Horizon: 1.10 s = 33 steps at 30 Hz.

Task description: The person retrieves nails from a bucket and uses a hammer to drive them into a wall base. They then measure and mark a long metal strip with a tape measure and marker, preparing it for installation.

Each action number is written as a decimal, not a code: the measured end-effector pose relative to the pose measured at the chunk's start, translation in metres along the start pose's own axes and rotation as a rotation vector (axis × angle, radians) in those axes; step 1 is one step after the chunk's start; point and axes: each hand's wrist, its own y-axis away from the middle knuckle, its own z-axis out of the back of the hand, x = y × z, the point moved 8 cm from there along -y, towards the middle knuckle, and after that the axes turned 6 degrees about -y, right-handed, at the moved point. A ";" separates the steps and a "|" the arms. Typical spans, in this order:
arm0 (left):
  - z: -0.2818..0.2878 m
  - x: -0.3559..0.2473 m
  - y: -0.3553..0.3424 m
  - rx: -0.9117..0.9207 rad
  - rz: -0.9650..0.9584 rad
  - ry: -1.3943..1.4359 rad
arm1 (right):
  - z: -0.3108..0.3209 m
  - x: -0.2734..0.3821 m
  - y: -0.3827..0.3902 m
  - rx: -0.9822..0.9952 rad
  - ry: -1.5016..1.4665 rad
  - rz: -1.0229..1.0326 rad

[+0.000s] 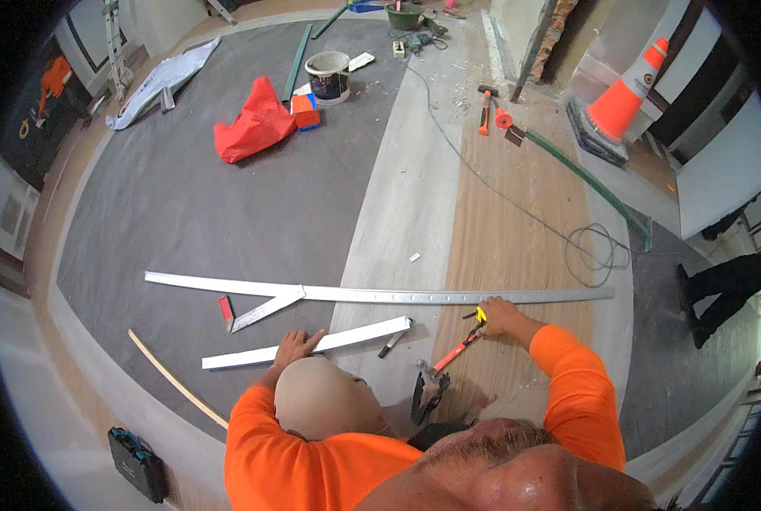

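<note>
My left hand [297,347] rests with fingers apart on a short white strip [359,335]. My right hand [504,317] is closed around a small yellow-and-black tool [482,314], apparently a tape measure, beside a long silver metal bar [397,295]. Below it lies an orange-handled hammer [456,353], with a black tool [425,399] near its head. A marker-like stick [390,344] lies by the white strip. A steel square [261,312] with a red end touches the long bar at left. A thin wooden batten [176,379] lies left of my left hand.
A red bag [248,128], bucket [327,78], another hammer [485,111] and traffic cone [623,94] are farther back. A cable [521,209] and green bar [585,175] cross the right side. A person's dark-trousered legs [717,289] stand at right. A tool case [137,462] sits lower left.
</note>
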 end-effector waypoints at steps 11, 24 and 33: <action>0.027 0.067 -0.008 -0.292 0.442 0.052 | -0.020 0.007 -0.018 0.121 0.007 0.028; 0.012 0.124 -0.047 -0.168 0.404 -0.171 | -0.010 0.020 -0.027 0.134 0.020 0.018; -0.002 0.139 -0.048 -0.017 0.455 -0.140 | -0.008 0.021 -0.021 0.123 0.016 0.046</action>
